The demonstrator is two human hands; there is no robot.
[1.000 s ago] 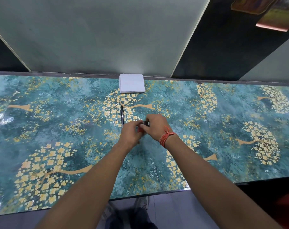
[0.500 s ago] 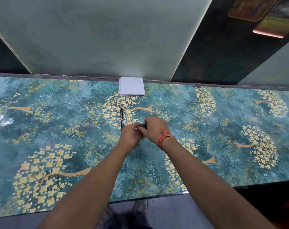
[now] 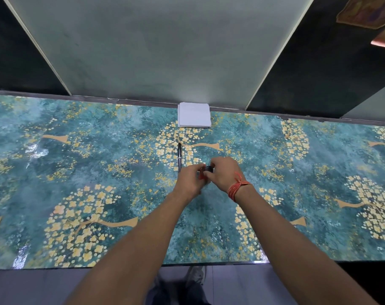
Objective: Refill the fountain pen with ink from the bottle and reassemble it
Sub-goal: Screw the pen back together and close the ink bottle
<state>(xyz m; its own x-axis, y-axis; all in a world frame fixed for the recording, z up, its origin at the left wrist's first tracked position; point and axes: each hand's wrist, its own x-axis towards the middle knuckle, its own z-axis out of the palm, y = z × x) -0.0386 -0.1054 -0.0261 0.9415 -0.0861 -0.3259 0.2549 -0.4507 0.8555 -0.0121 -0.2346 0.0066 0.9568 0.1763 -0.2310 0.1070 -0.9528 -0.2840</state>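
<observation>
A small ink bottle with a red label stands on the table, mostly hidden between my hands. My left hand wraps its body from the left. The fingers of my right hand pinch its black cap from above. A black fountain pen lies on the table just beyond my left hand, pointing away from me, its near end hidden behind my knuckles.
A folded white tissue pad lies at the back edge against the wall. The table has a teal cover with yellow flower trees. Its front edge runs near my elbows, with my feet on the floor below.
My hands stay clasped on the bottle and cap in the same spot. My right fingers have shifted slightly on the cap. The view has tilted a little.
</observation>
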